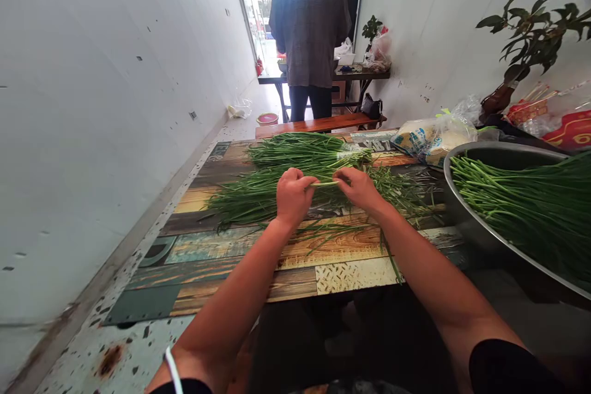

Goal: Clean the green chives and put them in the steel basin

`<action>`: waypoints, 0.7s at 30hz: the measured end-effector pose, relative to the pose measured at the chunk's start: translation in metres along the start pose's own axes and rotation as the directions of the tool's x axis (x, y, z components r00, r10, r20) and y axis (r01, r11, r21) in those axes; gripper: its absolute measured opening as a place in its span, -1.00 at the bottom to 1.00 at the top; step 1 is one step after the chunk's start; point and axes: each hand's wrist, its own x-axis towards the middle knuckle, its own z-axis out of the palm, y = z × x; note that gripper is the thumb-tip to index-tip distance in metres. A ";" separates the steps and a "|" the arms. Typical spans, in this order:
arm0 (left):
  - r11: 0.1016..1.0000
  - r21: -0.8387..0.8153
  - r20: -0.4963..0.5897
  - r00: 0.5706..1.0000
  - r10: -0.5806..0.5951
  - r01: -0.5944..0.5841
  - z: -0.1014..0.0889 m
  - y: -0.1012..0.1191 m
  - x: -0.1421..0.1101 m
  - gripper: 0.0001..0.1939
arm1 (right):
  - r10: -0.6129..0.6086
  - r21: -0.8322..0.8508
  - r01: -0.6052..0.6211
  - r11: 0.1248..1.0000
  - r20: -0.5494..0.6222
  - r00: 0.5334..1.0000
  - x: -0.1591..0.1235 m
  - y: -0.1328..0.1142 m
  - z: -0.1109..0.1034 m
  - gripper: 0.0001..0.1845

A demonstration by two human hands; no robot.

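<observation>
Between my hands a thin pale-green chive stalk (325, 184) is stretched level above the table. My left hand (294, 197) is closed on its left part, thumb against the fingers. The thumb and fingers of my right hand (357, 188) pinch its other end. Just beyond them lies a long heap of green chives (249, 191), leaves to the left. A bundle of chives (295, 149) with a pale band lies behind. To the right of my right hand are scattered trimmings (401, 188), and a few loose blades (330, 231) rest nearer me.
A big metal basin (484, 218) full of chives stands at the right, near plastic bags (431, 135) and a potted plant (521, 37). The table (207, 258) has a patchwork wood-pattern top. Beyond a bench (314, 125), a person (310, 18) stands facing away at another table.
</observation>
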 end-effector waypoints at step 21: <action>0.889 -0.287 0.146 0.933 -0.328 0.357 0.001 0.010 -0.006 -0.86 | 0.346 0.579 -0.293 0.761 0.020 0.938 0.000 -0.008 -0.001 -0.66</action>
